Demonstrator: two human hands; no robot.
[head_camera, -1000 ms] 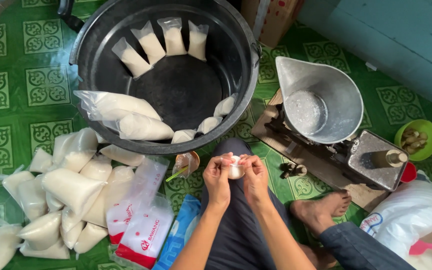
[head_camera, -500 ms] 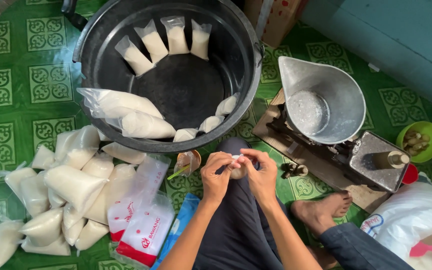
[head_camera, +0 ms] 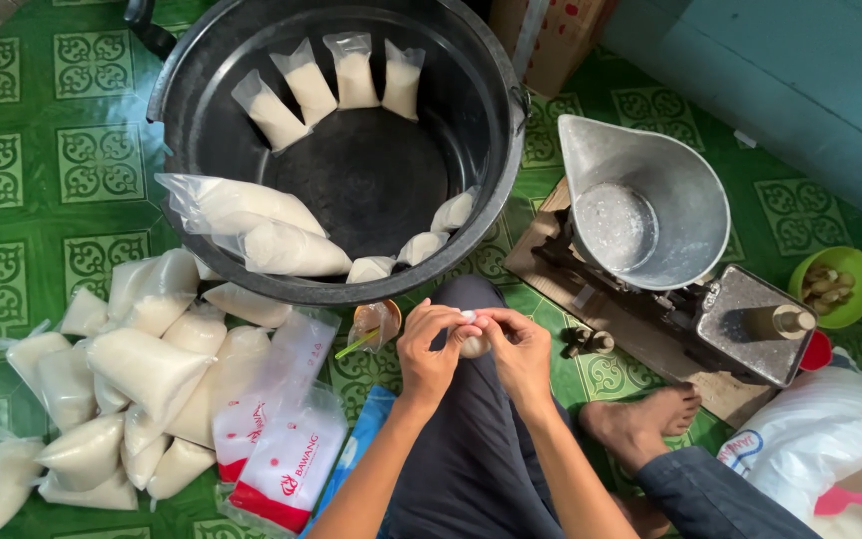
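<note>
Over the dark-trousered knee, the left hand [head_camera: 429,349] and right hand [head_camera: 521,351] pinch shut around one small white filled plastic pouch [head_camera: 472,343], while seven such pouches already line the big black plastic tub [head_camera: 202,120] and many larger clear bags of white grain [head_camera: 142,369] lie on the green patterned floor [head_camera: 12,150].

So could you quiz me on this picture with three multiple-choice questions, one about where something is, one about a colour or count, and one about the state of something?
1. Where is the metal scoop pan?
A. On the balance scale, right of the tub
B. Inside the tub
C. On the bag pile

2. How many small bags lean in a row on the far wall of the black tub?
A. Two
B. Four
C. Seven

3. What are the left hand and right hand doing?
A. Resting flat on the floor
B. Together pinching one small white bag
C. Lifting the tub

Answers: 1 A, the pan sits on the scale. 2 B, four stand side by side. 3 B, both sets of fingers close on it.
</note>
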